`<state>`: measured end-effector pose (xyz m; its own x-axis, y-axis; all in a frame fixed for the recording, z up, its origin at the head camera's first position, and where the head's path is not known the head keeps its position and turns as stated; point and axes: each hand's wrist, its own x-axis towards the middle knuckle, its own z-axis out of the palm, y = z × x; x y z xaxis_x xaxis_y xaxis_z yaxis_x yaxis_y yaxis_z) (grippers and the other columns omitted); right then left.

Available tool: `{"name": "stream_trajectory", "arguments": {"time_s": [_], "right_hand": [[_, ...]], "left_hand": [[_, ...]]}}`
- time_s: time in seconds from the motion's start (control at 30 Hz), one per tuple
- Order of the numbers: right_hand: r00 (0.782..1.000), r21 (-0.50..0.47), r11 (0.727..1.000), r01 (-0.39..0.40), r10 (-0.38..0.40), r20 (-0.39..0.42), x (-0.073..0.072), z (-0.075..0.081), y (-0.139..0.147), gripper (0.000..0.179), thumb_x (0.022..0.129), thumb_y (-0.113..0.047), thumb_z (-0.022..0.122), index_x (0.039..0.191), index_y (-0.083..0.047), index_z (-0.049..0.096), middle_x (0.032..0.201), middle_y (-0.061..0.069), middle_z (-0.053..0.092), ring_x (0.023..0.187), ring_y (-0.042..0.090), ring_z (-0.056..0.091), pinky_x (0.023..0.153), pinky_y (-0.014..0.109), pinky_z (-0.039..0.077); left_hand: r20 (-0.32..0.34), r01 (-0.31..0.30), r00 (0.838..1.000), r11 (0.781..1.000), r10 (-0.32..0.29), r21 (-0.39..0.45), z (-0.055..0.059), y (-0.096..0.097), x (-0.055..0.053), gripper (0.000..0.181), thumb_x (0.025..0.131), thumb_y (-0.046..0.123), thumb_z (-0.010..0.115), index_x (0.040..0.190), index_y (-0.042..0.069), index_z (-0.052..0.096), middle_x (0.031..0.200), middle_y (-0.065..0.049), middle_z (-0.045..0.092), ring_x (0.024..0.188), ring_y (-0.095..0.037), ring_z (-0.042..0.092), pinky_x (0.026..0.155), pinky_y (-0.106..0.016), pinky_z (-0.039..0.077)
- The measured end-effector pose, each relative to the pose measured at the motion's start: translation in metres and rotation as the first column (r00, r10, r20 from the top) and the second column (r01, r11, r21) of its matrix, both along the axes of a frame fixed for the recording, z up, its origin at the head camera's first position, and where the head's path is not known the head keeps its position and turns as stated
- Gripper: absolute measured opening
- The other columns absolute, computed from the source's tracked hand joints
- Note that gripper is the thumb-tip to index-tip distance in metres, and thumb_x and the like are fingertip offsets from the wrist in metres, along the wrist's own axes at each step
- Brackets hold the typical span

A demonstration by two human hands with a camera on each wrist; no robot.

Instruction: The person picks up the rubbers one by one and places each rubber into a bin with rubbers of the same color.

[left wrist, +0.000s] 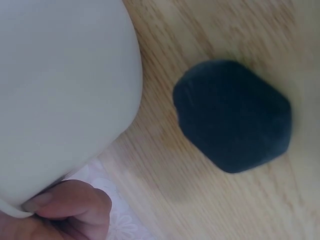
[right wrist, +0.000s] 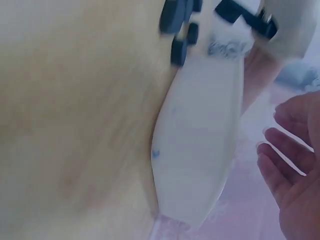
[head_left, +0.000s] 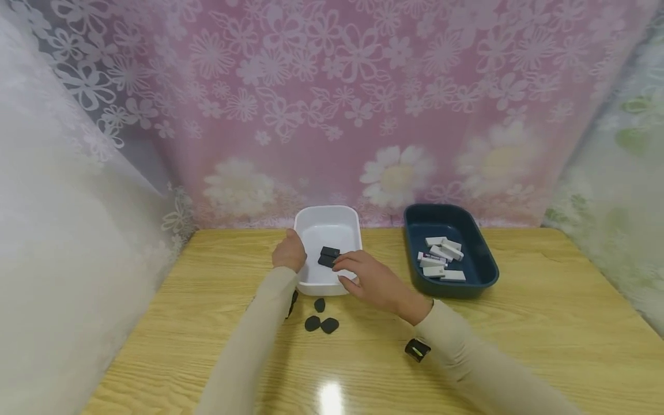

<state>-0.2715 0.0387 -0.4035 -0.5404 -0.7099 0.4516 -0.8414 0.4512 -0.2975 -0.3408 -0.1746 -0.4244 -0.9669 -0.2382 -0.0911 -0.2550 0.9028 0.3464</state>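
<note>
Left hand (head_left: 289,253) grips the rim of the white bin (head_left: 321,290) at its 9 o'clock side. Right hand (head_left: 374,282), fingers loosely extended, hovers over the bin's 4 o'clock rim. Black blocks (head_left: 327,260) lie mid-bin, near the right fingertips. Dark flat stones (head_left: 329,325) lie on the counter (head_left: 373,369) at 6 o'clock; a navy bin (head_left: 456,292) at 3 o'clock contains white boxes (head_left: 453,276).

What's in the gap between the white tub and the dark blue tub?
In the head view, the right hand crosses over the gap's front part; farther back, the tabletop between the white tub and dark blue tub is bare.
</note>
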Motion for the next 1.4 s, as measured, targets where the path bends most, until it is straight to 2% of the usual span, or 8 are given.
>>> {"name": "stream_trajectory", "arguments": {"time_s": [0.1, 0.17, 0.27, 0.43, 0.77, 0.93, 1.13, 1.4], "right_hand": [[1.0, -0.036, 0.999, -0.025, 0.025, -0.013, 0.017, -0.001, -0.001, 0.017, 0.088, -0.008, 0.068, 0.105, -0.007, 0.067, 0.112, 0.002, 0.061, 0.106, 0.018, 0.056, 0.09, 0.034, 0.046], [0.998, -0.014, 0.999, -0.052, 0.052, 0.031, 0.027, -0.001, -0.002, 0.018, 0.088, -0.008, 0.068, 0.106, -0.008, 0.067, 0.109, 0.0, 0.062, 0.102, 0.015, 0.057, 0.087, 0.032, 0.048], [0.987, 0.092, 0.991, -0.102, 0.089, 0.135, 0.042, -0.002, -0.006, 0.022, 0.091, -0.014, 0.066, 0.112, -0.009, 0.066, 0.112, 0.0, 0.061, 0.105, 0.014, 0.056, 0.088, 0.029, 0.047], [0.969, 0.322, 0.933, -0.163, 0.091, 0.228, 0.054, -0.013, -0.01, 0.032, 0.093, -0.021, 0.063, 0.124, -0.012, 0.061, 0.132, 0.004, 0.052, 0.122, 0.017, 0.046, 0.097, 0.031, 0.042], [0.981, 0.36, 0.92, -0.155, 0.101, 0.163, 0.053, -0.03, -0.012, 0.029, 0.092, -0.018, 0.065, 0.121, -0.014, 0.063, 0.124, 0.001, 0.055, 0.115, 0.016, 0.048, 0.094, 0.028, 0.043], [0.979, 0.378, 0.912, -0.157, 0.093, 0.182, 0.053, -0.031, -0.013, 0.029, 0.092, -0.015, 0.064, 0.121, -0.014, 0.062, 0.119, -0.001, 0.055, 0.112, 0.014, 0.048, 0.093, 0.026, 0.042], [0.977, 0.349, 0.928, -0.133, 0.063, 0.204, 0.05, -0.033, -0.016, 0.022, 0.09, -0.012, 0.067, 0.112, -0.016, 0.063, 0.113, -0.004, 0.055, 0.106, 0.011, 0.051, 0.09, 0.026, 0.044], [0.972, 0.342, 0.925, -0.167, 0.096, 0.214, 0.042, -0.031, -0.014, 0.02, 0.088, -0.017, 0.071, 0.107, -0.016, 0.066, 0.103, -0.006, 0.055, 0.094, 0.006, 0.052, 0.084, 0.023, 0.045]], "left_hand": [[0.007, 0.002, 1.0, 1.0, -0.002, -0.002, 0.001, -0.001, 0.0, 0.052, 0.093, 0.013, 0.059, 0.134, -0.006, 0.034, 0.085, -0.018, 0.065, 0.073, -0.03, 0.065, 0.062, -0.04, 0.053], [0.011, 0.002, 1.0, 1.0, -0.002, -0.005, 0.001, -0.003, 0.0, 0.053, 0.093, 0.012, 0.059, 0.135, -0.006, 0.033, 0.084, -0.018, 0.064, 0.072, -0.03, 0.065, 0.062, -0.04, 0.053], [0.008, 0.002, 1.0, 1.0, -0.002, -0.006, -0.001, -0.005, 0.0, 0.055, 0.092, 0.013, 0.06, 0.136, -0.007, 0.033, 0.083, -0.018, 0.064, 0.072, -0.03, 0.065, 0.061, -0.041, 0.054], [-0.005, 0.006, 1.0, 1.0, -0.006, 0.004, -0.004, -0.006, 0.001, 0.054, 0.091, 0.012, 0.061, 0.133, -0.008, 0.034, 0.082, -0.018, 0.064, 0.072, -0.031, 0.065, 0.061, -0.041, 0.053], [-0.02, -0.004, 1.0, 1.0, 0.004, 0.017, -0.001, -0.001, 0.005, 0.045, 0.091, 0.009, 0.059, 0.127, -0.007, 0.038, 0.087, -0.02, 0.065, 0.078, -0.034, 0.066, 0.065, -0.043, 0.053], [-0.017, -0.011, 1.0, 1.0, 0.011, 0.012, -0.001, 0.0, 0.005, 0.045, 0.091, 0.01, 0.06, 0.127, -0.007, 0.038, 0.086, -0.019, 0.064, 0.077, -0.033, 0.066, 0.065, -0.042, 0.053], [-0.007, 0.0, 1.0, 1.0, 0.0, 0.01, 0.0, 0.003, 0.005, 0.052, 0.091, 0.013, 0.063, 0.13, -0.007, 0.036, 0.085, -0.019, 0.064, 0.075, -0.032, 0.066, 0.063, -0.041, 0.053], [-0.021, -0.003, 1.0, 1.0, 0.003, -0.007, 0.001, 0.003, 0.004, 0.054, 0.092, 0.012, 0.061, 0.134, -0.007, 0.034, 0.085, -0.019, 0.064, 0.075, -0.032, 0.065, 0.063, -0.041, 0.053]]}}
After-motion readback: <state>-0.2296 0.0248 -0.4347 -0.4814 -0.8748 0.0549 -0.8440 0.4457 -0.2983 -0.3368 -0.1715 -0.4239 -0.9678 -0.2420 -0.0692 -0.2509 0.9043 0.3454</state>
